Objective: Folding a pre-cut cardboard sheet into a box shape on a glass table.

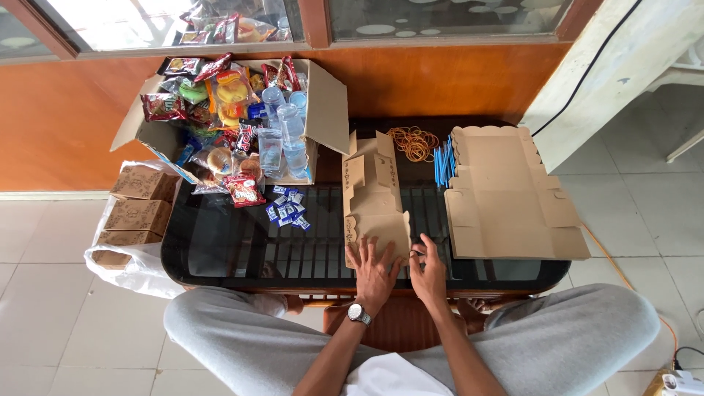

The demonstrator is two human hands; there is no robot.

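Half-folded cardboard box blank (374,202) lies flat at centre of dark glass table (220,249), near edge toward person. Left hand (374,268) spread flat, fingers splayed, pressing box's near flap; grips nothing. Right hand (429,273) at 3 o'clock of left, fingers loosely curled at flap's corner; whether it pinches anything cannot be told. Stack of flat blanks (506,198) at 3 o'clock of box. Rubber bands (414,143) and blue straws (442,163) at 1 o'clock. Small blue sachets (288,207) at 9 o'clock. Open carton of snacks and water cups (242,117) at 10 o'clock.
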